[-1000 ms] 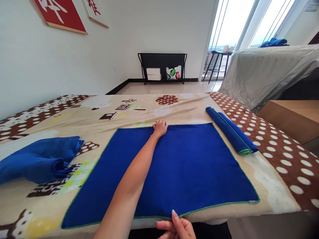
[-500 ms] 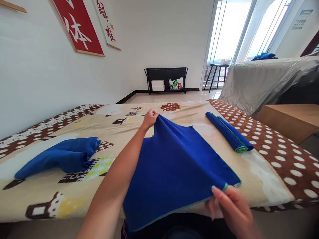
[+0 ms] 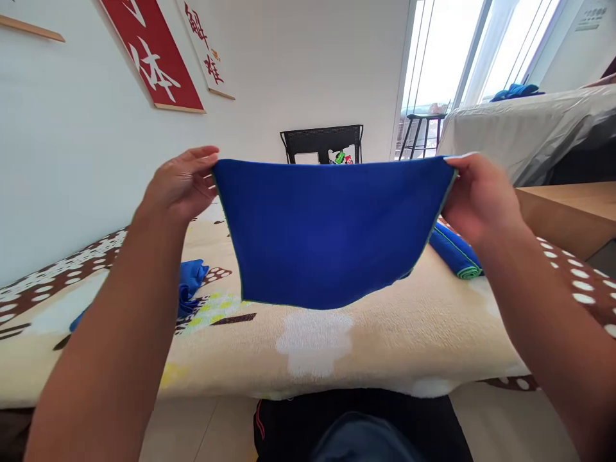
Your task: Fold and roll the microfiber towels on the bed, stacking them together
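Note:
A blue cloth [image 3: 332, 231] with green-stitched edges hangs stretched between my two hands, above the bed. My left hand [image 3: 185, 179] pinches its upper left corner. At the upper right corner, my right hand [image 3: 476, 192] grips it with the thumb on top. The top edge is nearly straight, and the lower edge sags in the middle. A rolled blue cloth [image 3: 457, 253] with green edging lies on the bed, partly behind my right hand. To the left, a crumpled blue cloth [image 3: 192, 282] is partly hidden by my left forearm.
A cream patterned blanket [image 3: 385, 346] with brown polka-dot borders covers the bed. A cardboard box [image 3: 568, 205] stands at the right, beside furniture under plastic sheeting [image 3: 510, 128]. Further back are a black rack [image 3: 322, 138] and a dark stool [image 3: 426, 122].
The blue cloth has been lifted off the bed and spread out. My left hand moved left and up; my right hand rose from the near edge to the cloth's upper right corner.

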Tool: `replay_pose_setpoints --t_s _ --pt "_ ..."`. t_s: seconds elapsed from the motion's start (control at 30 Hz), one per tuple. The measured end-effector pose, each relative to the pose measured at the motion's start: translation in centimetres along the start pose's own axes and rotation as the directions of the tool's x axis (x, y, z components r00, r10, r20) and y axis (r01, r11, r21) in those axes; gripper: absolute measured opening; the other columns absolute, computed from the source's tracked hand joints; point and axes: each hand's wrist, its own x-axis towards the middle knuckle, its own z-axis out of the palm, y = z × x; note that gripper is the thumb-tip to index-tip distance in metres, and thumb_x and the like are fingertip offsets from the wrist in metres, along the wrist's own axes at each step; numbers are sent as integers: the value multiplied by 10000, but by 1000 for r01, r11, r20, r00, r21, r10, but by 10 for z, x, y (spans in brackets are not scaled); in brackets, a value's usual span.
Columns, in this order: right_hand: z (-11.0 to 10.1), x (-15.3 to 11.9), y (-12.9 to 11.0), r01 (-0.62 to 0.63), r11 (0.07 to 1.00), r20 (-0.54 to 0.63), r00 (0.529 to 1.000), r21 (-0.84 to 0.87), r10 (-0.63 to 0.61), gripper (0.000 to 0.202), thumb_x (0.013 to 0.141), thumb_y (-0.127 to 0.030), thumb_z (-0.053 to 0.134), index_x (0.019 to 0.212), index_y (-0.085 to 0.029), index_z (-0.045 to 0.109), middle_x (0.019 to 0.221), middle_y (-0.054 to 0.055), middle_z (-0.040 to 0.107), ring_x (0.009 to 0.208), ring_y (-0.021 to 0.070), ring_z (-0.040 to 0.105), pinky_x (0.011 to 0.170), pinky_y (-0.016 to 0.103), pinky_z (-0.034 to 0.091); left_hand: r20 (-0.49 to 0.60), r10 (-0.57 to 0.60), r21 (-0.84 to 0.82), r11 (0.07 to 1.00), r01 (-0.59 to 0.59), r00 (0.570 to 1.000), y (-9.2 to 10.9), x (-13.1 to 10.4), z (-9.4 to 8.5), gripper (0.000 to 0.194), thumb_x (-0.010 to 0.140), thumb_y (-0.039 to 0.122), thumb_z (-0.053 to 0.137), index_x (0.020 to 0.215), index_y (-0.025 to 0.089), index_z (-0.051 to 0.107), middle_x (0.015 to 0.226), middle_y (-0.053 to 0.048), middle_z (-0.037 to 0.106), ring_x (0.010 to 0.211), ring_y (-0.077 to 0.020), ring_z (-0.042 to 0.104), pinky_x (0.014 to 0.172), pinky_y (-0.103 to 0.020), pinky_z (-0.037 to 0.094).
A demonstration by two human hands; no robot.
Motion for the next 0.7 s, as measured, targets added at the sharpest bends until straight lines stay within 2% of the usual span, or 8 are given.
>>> replay_pose_setpoints --t_s 0.13,0.23,0.33,0.57,0.7 --pt "2 28 -1 6 999 4 1000 -36 -6 191 856 -114 555 671 -160 546 618 -15 532 555 82 501 571 254 397 -8 50 128 991 -49 999 15 -9 -18 203 809 141 744 994 184 676 875 9 674 747 -78 592 773 -251 527" --pt "2 44 4 70 986 9 998 -148 -69 224 897 -118 591 679 -146 546 611 -2 569 566 74 527 602 259 412 52 63 251 965 -74 997 25 -15 -24 153 845 166 719 995 164 689 978 -18 689 867 -97 624 940 -329 508" --pt "2 57 6 120 965 15 993 -232 -119 272 929 -132 581 663 -140 521 577 -5 563 545 56 521 613 257 425 125 50 332 939 -90 991 34 -19 -27 170 884 181 683 1039 111 679 1005 -45 691 969 -133 641 1007 -407 484" --pt "1 83 -2 185 940 -57 976 -287 -209 230 794 -95 710 716 -126 496 554 -36 562 611 77 604 700 334 481 193 82 342 928 -146 978 36 -19 -33 295 827 113 716 1111 65 650 996 -52 702 993 -168 670 1031 -478 481" --pt "0 93 -6 197 934 -59 973 -300 -224 216 759 -123 708 730 -91 497 694 24 634 728 89 645 683 312 445 230 84 388 906 -170 970 33 -18 -32 327 807 104 733 1113 29 647 1010 -74 698 967 -168 677 1037 -515 473"
